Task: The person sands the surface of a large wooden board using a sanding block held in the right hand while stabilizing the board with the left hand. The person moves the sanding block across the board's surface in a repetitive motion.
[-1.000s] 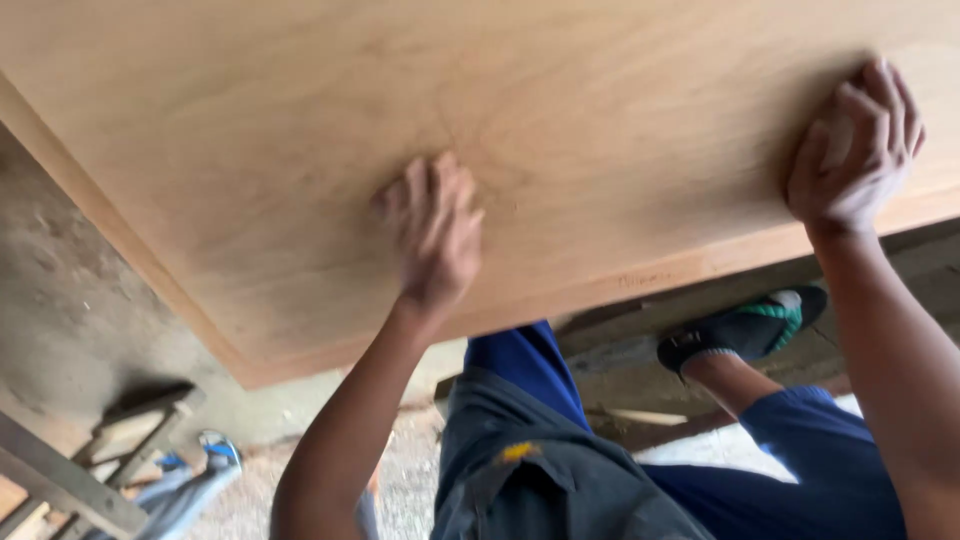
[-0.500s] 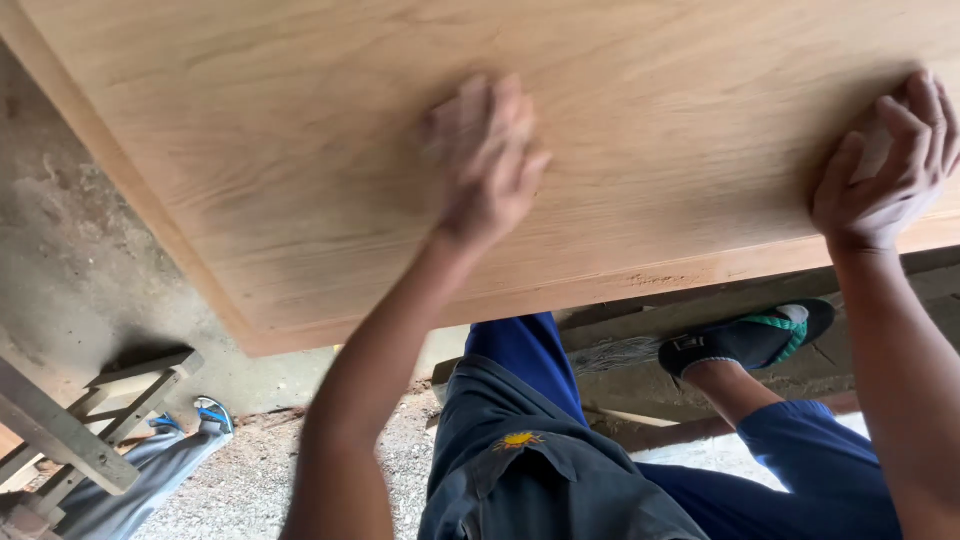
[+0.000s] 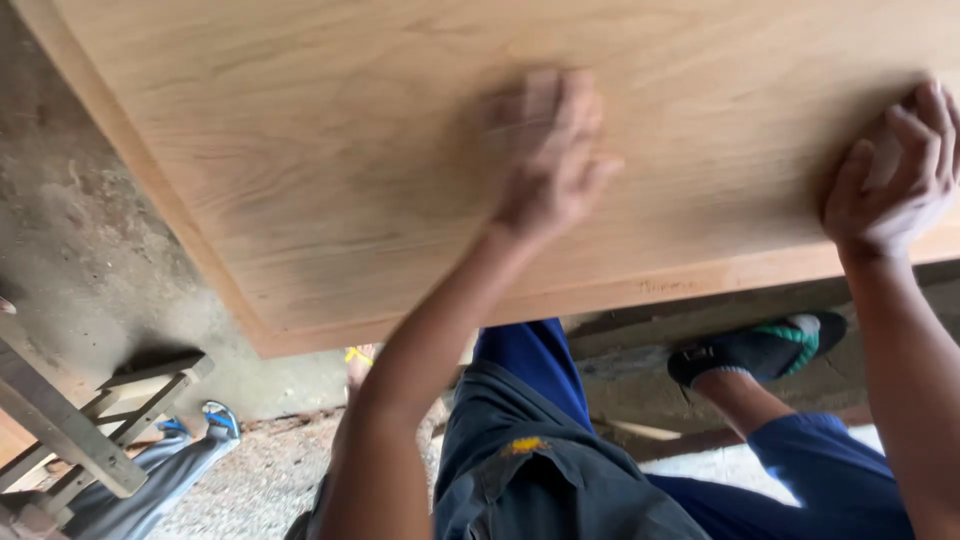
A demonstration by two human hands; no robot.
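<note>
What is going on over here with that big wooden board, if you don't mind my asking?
A person is leaning over a large, pale wooden panel. The left hand lies flat on its face, blurred with motion. The right hand is curled near the panel's near edge around something pale; what it is cannot be told. Below, the person's dark shoe rests on a plank. Another person's foot in a blue sandal shows beside a wooden frame.
</note>
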